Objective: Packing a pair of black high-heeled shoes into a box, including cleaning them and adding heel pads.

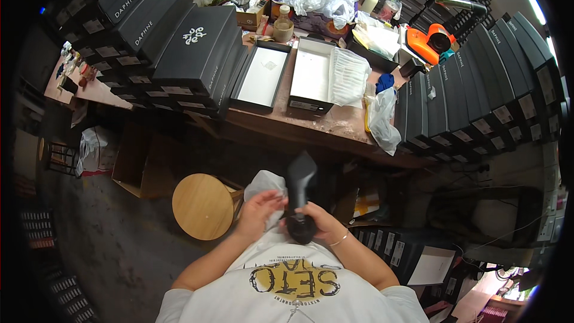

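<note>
A black shoe with a pointed toe (301, 180) is upright in front of my shirt, its toe toward the table and its dark rounded end close to me. My right hand (323, 222) is closed round its side near that end. Just left of the shoe, my left hand (261, 210) has its fingers bent together at a pale, thin bag-like wrap (266, 183), which hangs beyond the fingers and partly behind them. Ahead on the table lie a black-rimmed box lid (260, 78) and an open shoe box (310, 75) with white paper folded out over its right side.
Tall stacks of black shoe boxes (194, 48) (472, 90) flank the table. A clear plastic bag (382, 121) hangs over its front edge. A round wooden stool (203, 206) stands at left, near an open carton (143, 164). An orange tool (429, 43) lies at the back right.
</note>
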Demonstrator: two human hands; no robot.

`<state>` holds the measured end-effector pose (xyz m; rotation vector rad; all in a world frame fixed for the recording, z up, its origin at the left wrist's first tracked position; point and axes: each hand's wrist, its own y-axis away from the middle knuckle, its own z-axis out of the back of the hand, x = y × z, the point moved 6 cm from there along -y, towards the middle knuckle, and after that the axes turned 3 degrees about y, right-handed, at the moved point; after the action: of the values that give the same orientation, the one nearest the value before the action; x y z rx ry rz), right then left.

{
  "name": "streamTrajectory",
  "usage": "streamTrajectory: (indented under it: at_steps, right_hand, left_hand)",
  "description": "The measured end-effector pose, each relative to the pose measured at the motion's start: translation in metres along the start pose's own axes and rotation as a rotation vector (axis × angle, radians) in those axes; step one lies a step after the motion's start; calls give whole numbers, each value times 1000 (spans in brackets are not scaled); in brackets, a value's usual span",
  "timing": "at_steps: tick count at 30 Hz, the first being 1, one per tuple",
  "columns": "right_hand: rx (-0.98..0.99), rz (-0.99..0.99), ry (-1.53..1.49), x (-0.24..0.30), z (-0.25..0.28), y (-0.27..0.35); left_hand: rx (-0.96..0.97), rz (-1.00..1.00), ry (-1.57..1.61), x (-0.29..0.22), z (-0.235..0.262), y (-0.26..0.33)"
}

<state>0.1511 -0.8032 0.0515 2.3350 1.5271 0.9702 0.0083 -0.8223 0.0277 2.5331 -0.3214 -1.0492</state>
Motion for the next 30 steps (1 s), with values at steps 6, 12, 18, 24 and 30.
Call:
streamTrajectory:
  at_steps: [6, 12, 18, 24, 30]
  right_hand:
    - [-89, 73, 42, 10, 20, -2]
    - [76, 10, -126, 19, 25, 6]
    - [177, 119, -58, 49, 10, 8]
    - [256, 127, -221, 59, 23, 9]
    - [333, 140, -245, 90, 31, 4]
  left_hand:
    - [-70, -504, -996, -45, -13, 7]
    - [-176, -627, -1509, -67, 12, -9]
    - [-331, -309, -285, -81, 38, -36]
    - [-344, -600, -721, -120, 14, -39]
    - [-242, -768, -1251, -130, -52, -82]
